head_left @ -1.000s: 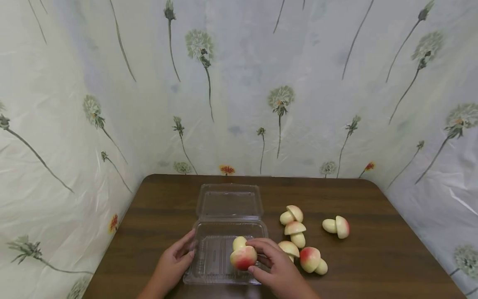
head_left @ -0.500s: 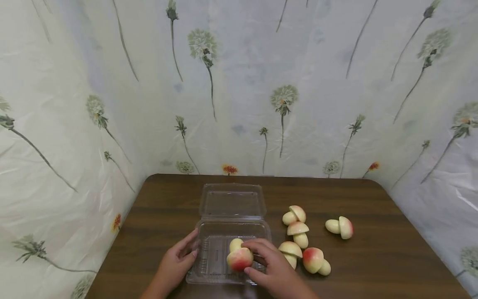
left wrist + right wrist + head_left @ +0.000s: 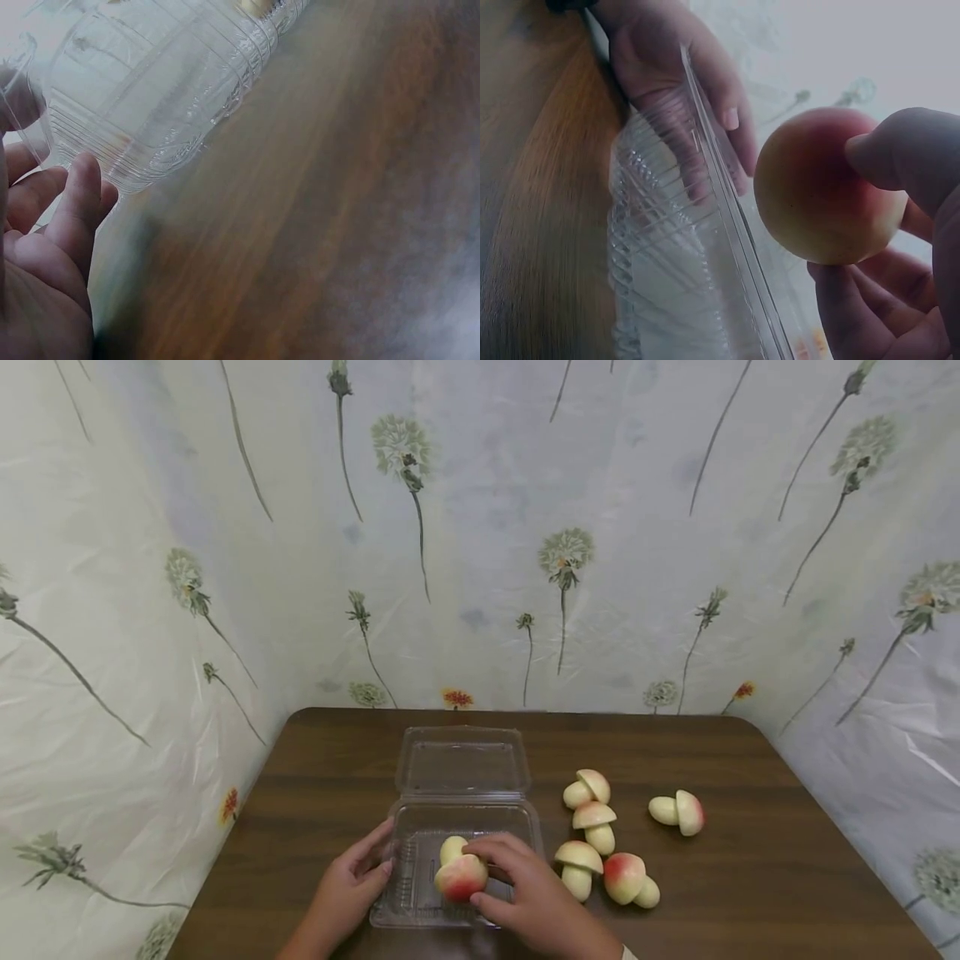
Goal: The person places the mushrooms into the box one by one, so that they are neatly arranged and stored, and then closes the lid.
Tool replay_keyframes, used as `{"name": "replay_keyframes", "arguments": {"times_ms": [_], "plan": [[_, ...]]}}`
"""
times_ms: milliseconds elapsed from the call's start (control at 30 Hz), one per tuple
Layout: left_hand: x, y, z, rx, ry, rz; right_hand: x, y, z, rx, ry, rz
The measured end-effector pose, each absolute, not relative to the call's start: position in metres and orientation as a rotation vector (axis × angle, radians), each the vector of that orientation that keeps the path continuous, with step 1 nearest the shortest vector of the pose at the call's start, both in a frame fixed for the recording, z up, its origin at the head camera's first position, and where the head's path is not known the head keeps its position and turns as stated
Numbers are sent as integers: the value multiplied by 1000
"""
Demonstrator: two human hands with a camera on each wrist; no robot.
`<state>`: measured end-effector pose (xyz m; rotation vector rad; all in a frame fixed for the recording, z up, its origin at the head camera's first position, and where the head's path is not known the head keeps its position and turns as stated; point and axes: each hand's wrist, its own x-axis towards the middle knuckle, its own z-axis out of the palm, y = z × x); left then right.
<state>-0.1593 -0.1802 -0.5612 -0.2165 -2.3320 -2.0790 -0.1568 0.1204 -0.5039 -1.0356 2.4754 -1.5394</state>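
Note:
In the head view, my right hand [image 3: 521,893] pinches a toy mushroom [image 3: 461,878] with a red-tinged cap and pale stem. It is held over the base of a clear plastic clamshell container [image 3: 408,906], whose lid lies folded back. The right wrist view shows the rounded cap [image 3: 817,187] between thumb and fingers, above the container's rim. At the container's left side, my left hand [image 3: 348,889] holds the edge, its thumb at the rim and its fingers against the wall. From the left wrist view, the left hand [image 3: 56,225] touches the ribbed clear wall [image 3: 150,97].
Several more toy mushrooms lie right of the container, including one standing mushroom [image 3: 577,870], one tipped on its side [image 3: 632,881] and one farther right [image 3: 677,812]. The dark wooden table [image 3: 322,768] meets a dandelion-patterned covering [image 3: 472,568] behind and at both sides.
My right hand has moved left with the mushroom, farther over the container's base. The left hand stays at the container's left edge. The other mushrooms have not moved.

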Motion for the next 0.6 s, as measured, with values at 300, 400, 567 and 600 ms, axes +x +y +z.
{"name": "replay_keyframes", "arguments": {"times_ms": [300, 400, 567, 600], "plan": [[-161, -182, -562, -244, -2318, -2113, -161, 111, -505, -1064, 2505, -1479], [-161, -182, -562, -242, -2320, -2119, -162, 108, -505, -1043, 2518, -1447], [-160, -182, -562, -246, -2313, -2123, -165, 104, -506, -1049, 2539, -1407], [-161, -182, -561, -242, -2312, -2126, -165, 104, -507, -1051, 2539, -1402]]}}
